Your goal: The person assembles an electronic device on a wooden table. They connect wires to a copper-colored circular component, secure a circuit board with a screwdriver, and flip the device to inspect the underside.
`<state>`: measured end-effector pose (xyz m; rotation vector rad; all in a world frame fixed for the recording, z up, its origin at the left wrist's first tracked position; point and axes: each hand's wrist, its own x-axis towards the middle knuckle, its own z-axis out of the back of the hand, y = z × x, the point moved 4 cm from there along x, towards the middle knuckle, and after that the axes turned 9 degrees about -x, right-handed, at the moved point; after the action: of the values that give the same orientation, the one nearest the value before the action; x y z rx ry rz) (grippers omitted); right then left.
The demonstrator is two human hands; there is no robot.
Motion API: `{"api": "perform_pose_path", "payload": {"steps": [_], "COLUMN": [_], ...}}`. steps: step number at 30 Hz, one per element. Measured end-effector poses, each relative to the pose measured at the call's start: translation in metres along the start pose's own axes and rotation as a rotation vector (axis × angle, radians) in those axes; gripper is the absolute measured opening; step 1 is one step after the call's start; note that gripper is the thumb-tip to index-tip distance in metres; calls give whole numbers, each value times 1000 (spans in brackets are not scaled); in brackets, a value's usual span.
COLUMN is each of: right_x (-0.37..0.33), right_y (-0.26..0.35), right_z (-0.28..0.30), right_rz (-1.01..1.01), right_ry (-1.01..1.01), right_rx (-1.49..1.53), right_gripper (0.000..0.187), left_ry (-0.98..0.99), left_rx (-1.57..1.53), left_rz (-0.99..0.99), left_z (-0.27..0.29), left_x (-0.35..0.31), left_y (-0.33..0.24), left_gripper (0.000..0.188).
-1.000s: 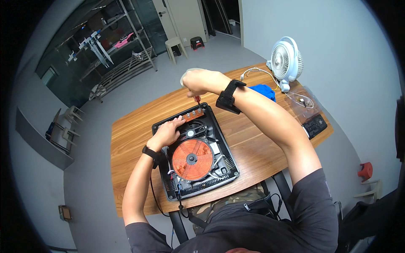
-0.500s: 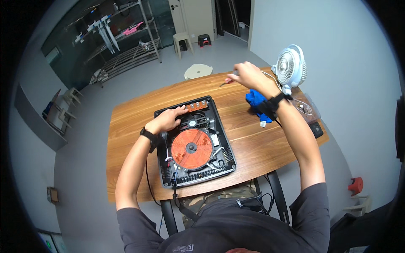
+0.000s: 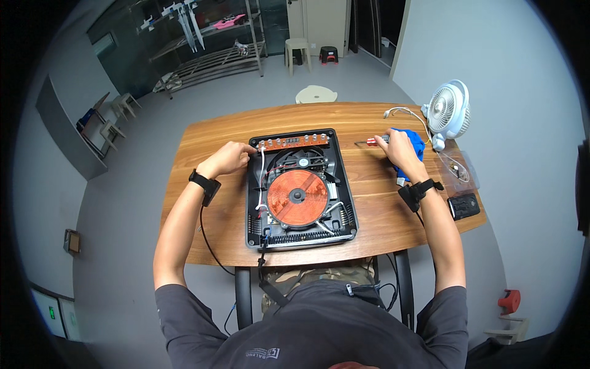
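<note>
An opened induction cooker base (image 3: 352, 215) lies on the wooden table, its black shell holding a round copper coil (image 3: 289, 200). Behind the coil sits a black fan (image 3: 303, 163), and along the far edge runs an orange circuit board strip (image 3: 295, 142) with a white cable at its left end. My left hand (image 3: 228, 158) is at the shell's far left corner, fingers curled and fingertips by the board's end; what they pinch, if anything, is hidden. In my right hand (image 3: 399, 150) is a screwdriver (image 3: 371, 142) with a red handle, its tip pointing left, beside a blue cloth (image 3: 415, 142).
A small white fan (image 3: 447, 114) stands at the table's far right, with a white cable near it. Closer in are a clear plastic bag (image 3: 458, 171) and a black box-like object (image 3: 464, 206). A round stool (image 3: 316, 94) is beyond the far edge.
My left hand has moved off the circuit board to the shell's far left corner, uncovering the strip. My right hand, still with the screwdriver, has come down beside the blue cloth. The view has shifted.
</note>
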<state>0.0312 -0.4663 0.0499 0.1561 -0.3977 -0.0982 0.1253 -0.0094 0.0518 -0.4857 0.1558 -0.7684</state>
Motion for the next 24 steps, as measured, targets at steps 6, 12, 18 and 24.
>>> {"api": "perform_pose_path", "payload": {"steps": [6,12,18,24], "right_x": [-17,-42,-56,-58], "right_y": [0,0,11,7], "right_z": [-17,-42,-50,-57], "right_rz": [-12,-138,-71,-73], "right_ry": [20,204,273,290], "right_rx": [81,69,-168,-144], "right_gripper": [43,41,47,45], "left_ry": [18,84,81,47], "left_rx": [37,58,-7,-3], "left_rz": [-38,-110,-76,44], "left_z": [-18,-38,-23,-18], "left_x": [-32,-59,-86,-108], "left_y": [-7,-18,-16,-1], "left_gripper": [34,33,35,34]}}
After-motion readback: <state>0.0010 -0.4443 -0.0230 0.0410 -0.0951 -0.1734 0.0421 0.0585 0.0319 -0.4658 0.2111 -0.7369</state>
